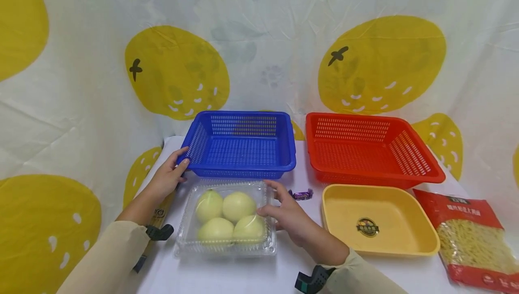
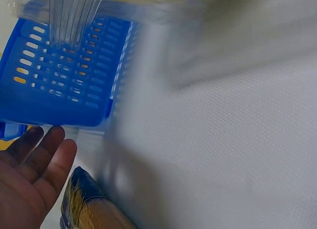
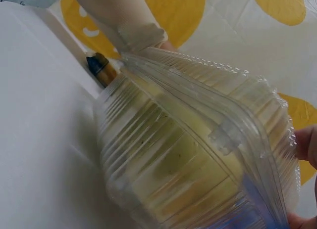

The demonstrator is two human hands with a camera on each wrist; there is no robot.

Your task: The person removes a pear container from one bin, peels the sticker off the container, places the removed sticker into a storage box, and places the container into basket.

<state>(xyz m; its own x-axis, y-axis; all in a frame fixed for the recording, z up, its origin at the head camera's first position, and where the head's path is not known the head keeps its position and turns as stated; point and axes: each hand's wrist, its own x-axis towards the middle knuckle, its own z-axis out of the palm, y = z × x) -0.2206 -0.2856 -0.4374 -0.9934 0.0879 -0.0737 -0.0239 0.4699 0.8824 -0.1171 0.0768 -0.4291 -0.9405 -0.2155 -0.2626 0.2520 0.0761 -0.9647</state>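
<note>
My right hand (image 1: 293, 217) grips the right side of a clear plastic clamshell box (image 1: 184, 235), thumb over the lid and fingers at the far right corner. Inside the box lie several round, pale yellow-green fruits (image 1: 239, 206); in the right wrist view the ribbed box wall (image 3: 114, 140) fills the middle. At the near left corner of the blue basket (image 1: 239, 168) is my left hand (image 1: 167, 177). Its fingers (image 2: 59, 160) reach out fairly straight in the left wrist view, tips right at the basket's rim. The blue basket holds nothing.
Right of the blue basket stands a red basket (image 1: 373, 179), with a yellow tray (image 1: 389, 208) before it. A red bag of pasta (image 1: 474, 235) lies at far right. A purple-wrapped candy (image 1: 302, 195) lies mid-table. Under my left forearm is a long packet (image 1: 160, 213).
</note>
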